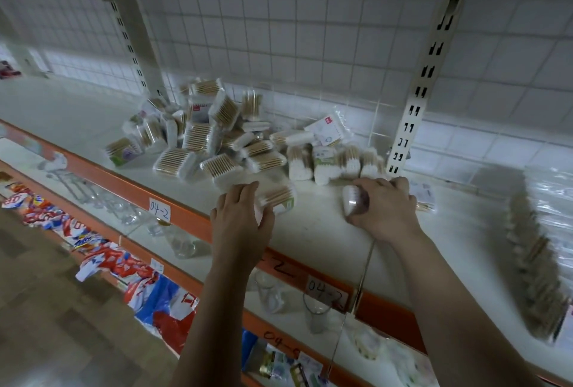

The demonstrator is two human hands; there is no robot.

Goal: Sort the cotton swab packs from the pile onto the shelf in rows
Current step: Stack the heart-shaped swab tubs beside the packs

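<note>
A loose pile of clear cotton swab packs (214, 135) with wooden sticks lies against the back of the white shelf (310, 231). Just in front of the pile, my left hand (240, 216) grips one pack (280, 197) that rests flat on the shelf. To the right, my right hand (384, 206) closes around another pack (353, 200), its white swab end showing at my thumb. A short row of upright packs (335, 163) stands behind my right hand. Along the far right of the shelf runs a long, blurred row of packs (539, 262).
The shelf has an orange front rail (186, 216) with "04-2" labels. A slotted white upright (412, 113) stands just behind my right hand, another (130, 39) behind the pile. Glass jars (183, 241) and coloured bags (124, 265) fill the lower shelves.
</note>
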